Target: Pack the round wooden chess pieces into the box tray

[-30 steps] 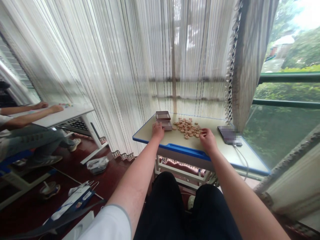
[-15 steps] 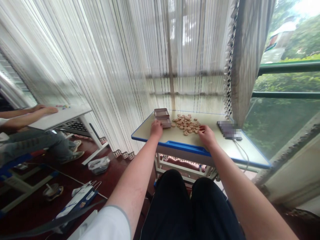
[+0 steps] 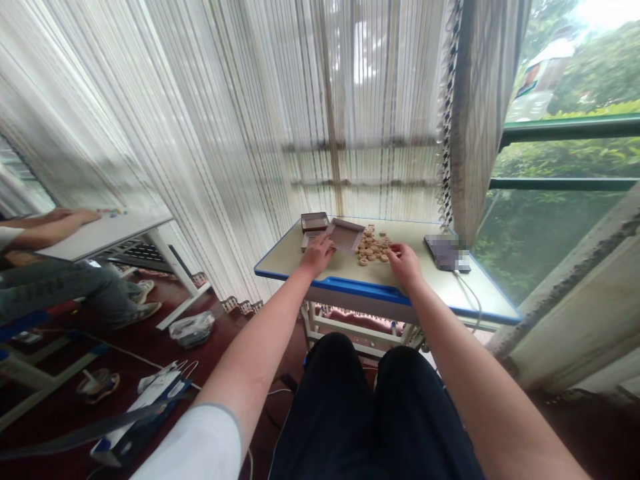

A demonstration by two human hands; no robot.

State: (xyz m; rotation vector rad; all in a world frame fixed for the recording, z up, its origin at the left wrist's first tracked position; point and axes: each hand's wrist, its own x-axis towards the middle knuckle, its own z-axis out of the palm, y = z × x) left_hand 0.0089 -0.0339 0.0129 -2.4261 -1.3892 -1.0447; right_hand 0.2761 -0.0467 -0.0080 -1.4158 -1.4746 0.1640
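My left hand point(image 3: 319, 255) grips the near left side of a shallow brownish box part point(image 3: 346, 235), which is raised and tilted beside the pile. Small round wooden pieces point(image 3: 371, 252) lie in a loose heap, partly hidden behind that box part. My right hand point(image 3: 406, 265) rests at the heap's right edge with its fingers curled together; whether a piece is between the fingertips cannot be seen. Two more shallow box parts stand at the table's back left: a dark-rimmed one point(image 3: 315, 221) and a lighter one point(image 3: 309, 241) half covered by my left hand.
The blue-edged table point(image 3: 280, 262) stands against a striped curtain point(image 3: 240, 133). A blurred-out device point(image 3: 447, 253) with a white cable point(image 3: 470, 293) lies on the right. Another person's hands point(image 3: 75, 217) rest at a table on the far left. Bags and a cup are on the floor.
My left hand has lifted a shallow box part from the back-left stack and brought it right, to the heap. My right hand stays by the heap's right edge. The view has shifted slightly.
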